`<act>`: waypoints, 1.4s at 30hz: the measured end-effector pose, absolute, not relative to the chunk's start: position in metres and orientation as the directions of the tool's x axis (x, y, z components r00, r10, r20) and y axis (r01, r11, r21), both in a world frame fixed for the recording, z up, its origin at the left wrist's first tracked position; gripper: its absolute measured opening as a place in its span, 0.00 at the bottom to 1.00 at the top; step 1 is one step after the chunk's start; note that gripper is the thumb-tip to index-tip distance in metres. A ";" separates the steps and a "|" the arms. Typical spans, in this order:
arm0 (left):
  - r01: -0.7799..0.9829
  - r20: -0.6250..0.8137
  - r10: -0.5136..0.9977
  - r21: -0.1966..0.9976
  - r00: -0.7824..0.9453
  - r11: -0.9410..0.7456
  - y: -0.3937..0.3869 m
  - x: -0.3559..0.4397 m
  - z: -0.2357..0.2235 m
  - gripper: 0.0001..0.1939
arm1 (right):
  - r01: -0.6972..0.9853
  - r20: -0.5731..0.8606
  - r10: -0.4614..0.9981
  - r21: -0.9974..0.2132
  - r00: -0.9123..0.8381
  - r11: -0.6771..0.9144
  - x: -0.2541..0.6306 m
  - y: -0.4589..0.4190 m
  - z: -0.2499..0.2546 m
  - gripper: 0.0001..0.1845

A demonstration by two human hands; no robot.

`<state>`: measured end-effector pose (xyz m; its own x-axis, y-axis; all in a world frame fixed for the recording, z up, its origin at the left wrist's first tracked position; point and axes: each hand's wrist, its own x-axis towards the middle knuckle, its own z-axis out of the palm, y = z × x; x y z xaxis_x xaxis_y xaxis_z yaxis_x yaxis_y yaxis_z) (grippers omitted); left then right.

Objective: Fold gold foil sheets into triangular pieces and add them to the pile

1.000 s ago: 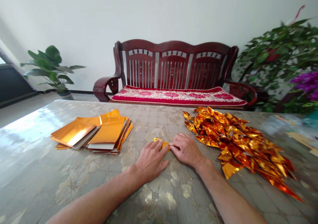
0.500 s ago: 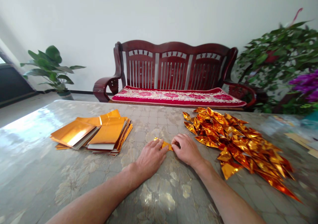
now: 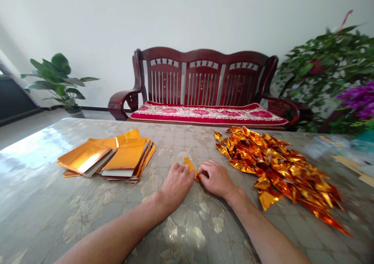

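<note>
A small folded piece of gold foil paper (image 3: 191, 166) lies on the glossy patterned table (image 3: 193, 225) between my two hands. My left hand (image 3: 175, 186) rests palm down, with its fingertips pinching the left side of the piece. My right hand (image 3: 216, 178) has curled fingers closed on the piece's right end. To the left sits a stack of flat gold foil sheets (image 3: 108, 158). To the right lies a heap of folded gold foil pieces (image 3: 277, 168).
A dark red wooden bench (image 3: 201, 86) with a red cushion stands behind the table. A potted plant (image 3: 60, 80) stands at the back left. Leafy plants with purple flowers (image 3: 336, 73) fill the right side. Papers (image 3: 350, 162) lie at the table's right edge.
The folded piece has tipped up between my fingers, its left end rising off the table. Both hands have shifted slightly left and stayed on it.
</note>
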<state>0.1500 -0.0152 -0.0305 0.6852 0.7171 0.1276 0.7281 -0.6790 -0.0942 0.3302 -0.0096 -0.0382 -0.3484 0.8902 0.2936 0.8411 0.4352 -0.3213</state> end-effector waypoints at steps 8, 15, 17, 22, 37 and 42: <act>0.704 0.120 0.693 -0.142 0.711 -0.696 -0.014 0.154 -0.035 0.08 | 0.850 0.326 0.909 -0.369 -0.259 0.375 0.327 -0.005 -0.044 0.08; 0.693 0.182 0.680 -0.018 0.711 -0.720 -0.007 0.144 -0.041 0.07 | 0.823 0.364 0.870 -0.337 -0.334 0.457 0.329 -0.004 -0.044 0.09; 0.688 0.173 0.679 0.010 0.713 -0.725 -0.005 0.141 -0.039 0.07 | 0.793 0.359 0.858 -0.362 -0.366 0.490 0.330 -0.004 -0.045 0.10; 0.677 0.155 0.675 0.050 0.721 -0.735 -0.004 0.137 -0.032 0.07 | 0.777 0.366 0.846 -0.365 -0.387 0.513 0.330 -0.002 -0.047 0.10; 0.661 0.129 0.678 0.157 0.723 -0.734 0.004 0.131 -0.032 0.10 | 0.646 0.325 0.723 -0.324 -0.610 0.691 0.342 0.005 -0.041 0.08; 0.616 0.152 0.646 0.200 0.748 -0.762 0.008 0.126 -0.033 0.12 | 0.658 0.363 0.690 -0.229 -0.626 0.717 0.334 0.002 -0.042 0.11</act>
<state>0.1262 0.0078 -0.0328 0.7484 0.6456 0.1517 0.6164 -0.7616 0.2000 0.3335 0.0020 -0.0417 -0.6260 0.6903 0.3628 0.6583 0.7172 -0.2286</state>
